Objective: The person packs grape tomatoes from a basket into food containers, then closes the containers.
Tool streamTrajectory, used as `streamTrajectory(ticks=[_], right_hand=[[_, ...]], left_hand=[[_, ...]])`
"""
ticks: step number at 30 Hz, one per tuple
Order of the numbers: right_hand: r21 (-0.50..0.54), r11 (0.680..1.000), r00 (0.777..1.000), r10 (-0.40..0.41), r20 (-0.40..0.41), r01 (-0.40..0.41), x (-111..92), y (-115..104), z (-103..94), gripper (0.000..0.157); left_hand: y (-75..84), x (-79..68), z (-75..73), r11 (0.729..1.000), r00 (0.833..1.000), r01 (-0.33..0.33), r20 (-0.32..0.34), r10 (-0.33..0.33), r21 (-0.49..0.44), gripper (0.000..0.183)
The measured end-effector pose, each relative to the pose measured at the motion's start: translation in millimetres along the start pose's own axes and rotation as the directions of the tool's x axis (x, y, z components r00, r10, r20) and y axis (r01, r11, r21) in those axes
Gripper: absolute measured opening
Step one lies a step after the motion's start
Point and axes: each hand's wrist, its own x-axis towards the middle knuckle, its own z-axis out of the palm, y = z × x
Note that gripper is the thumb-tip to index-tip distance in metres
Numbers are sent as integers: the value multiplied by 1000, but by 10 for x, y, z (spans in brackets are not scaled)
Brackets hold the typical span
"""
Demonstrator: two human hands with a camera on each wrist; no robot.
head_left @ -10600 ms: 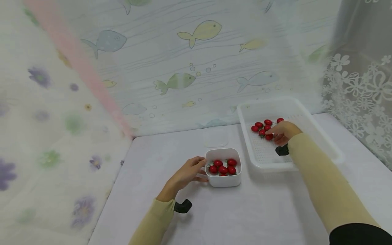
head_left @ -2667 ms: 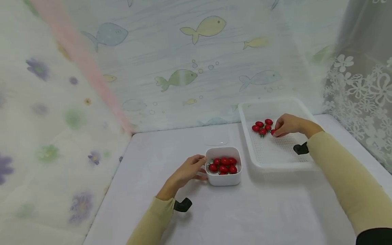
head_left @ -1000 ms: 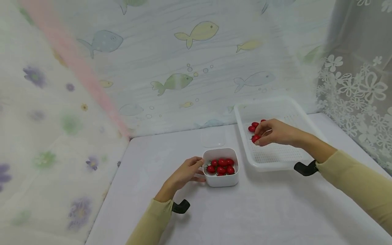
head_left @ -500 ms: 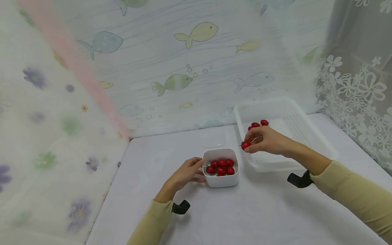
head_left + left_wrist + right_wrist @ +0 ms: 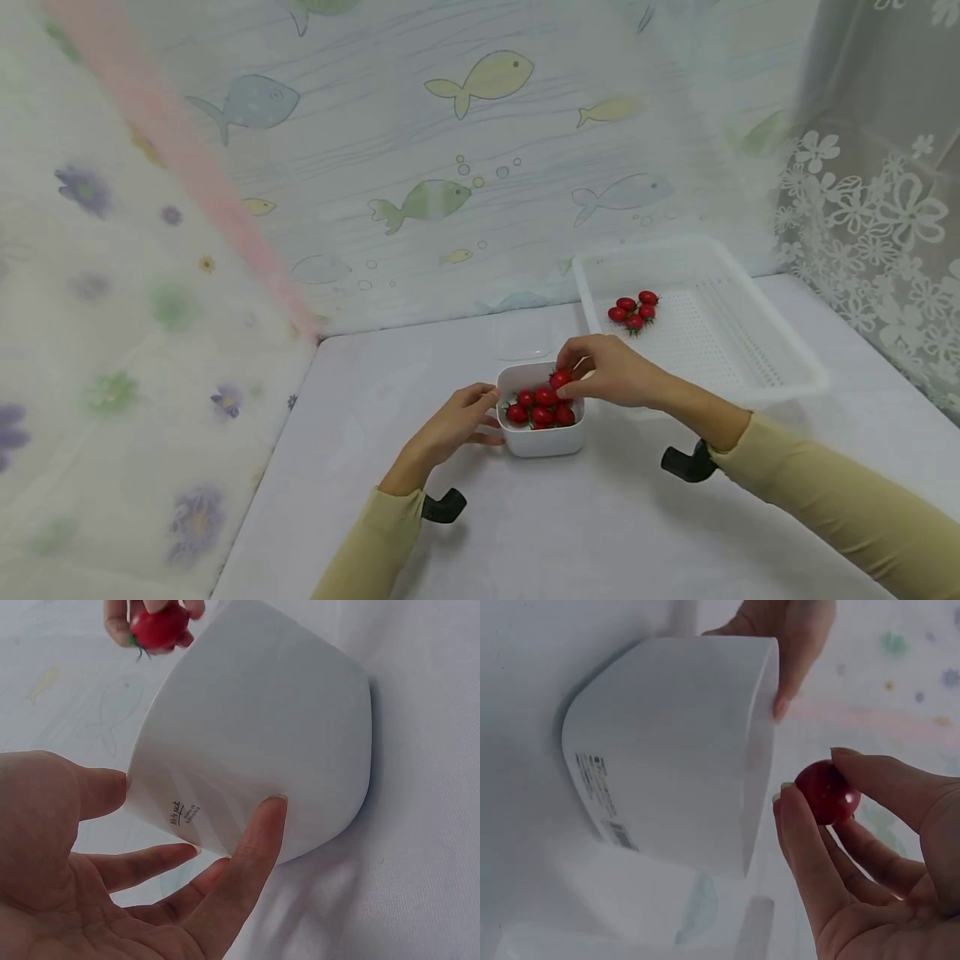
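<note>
My right hand [image 5: 611, 371] pinches a cherry tomato [image 5: 560, 378] between thumb and fingertips, over the right rear of a small white box [image 5: 546, 444]. In the right wrist view the tomato [image 5: 828, 793] hangs just beyond the box's rim, apart from it. Several red cherry tomatoes [image 5: 542, 417] lie inside the box. At the box's left side rests my left hand [image 5: 459, 425], fingertips touching the outer wall and thumb at the rim. Its fingers look fairly straight in the left wrist view, against the box wall [image 5: 255, 712].
A white perforated basket [image 5: 705, 333] stands at the back right, with several cherry tomatoes [image 5: 634, 322] grouped toward its left. A clear flat lid [image 5: 522, 337] lies behind the box. Fish-patterned cloth [image 5: 420, 200] rises behind the white table [image 5: 390, 375].
My right hand has carried a tomato left from the basket to above the box. Fewer tomatoes lie in the basket than earlier. The left hand has kept its place at the box.
</note>
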Motion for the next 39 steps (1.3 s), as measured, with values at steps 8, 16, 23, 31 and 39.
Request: streamTrajectory(ticks=[8,16,23,31,39], right_hand=[[-85,993,996,-85,-18,83,134,14,398,19],[-161,985,996,-64,-61,54,287,5,649,17],[-299,954,994,-18,-111,-16,415,8,750,15],[-345,937,993,17,-117,-56,451,21,809,16],[-297,954,993,2,-120,-38,431,26,801,13]], left_hand=[[11,-2,14,1000,1000,5,4,-5,-4,48],[16,2,19,1000,1000,-1,2,1,-14,48],[16,-8,25,1000,1000,10,-5,-10,-13,50],[4,6,18,1000,1000,-2,0,2,-31,52],[-10,8,18,999,1000,-1,2,1,-35,52]])
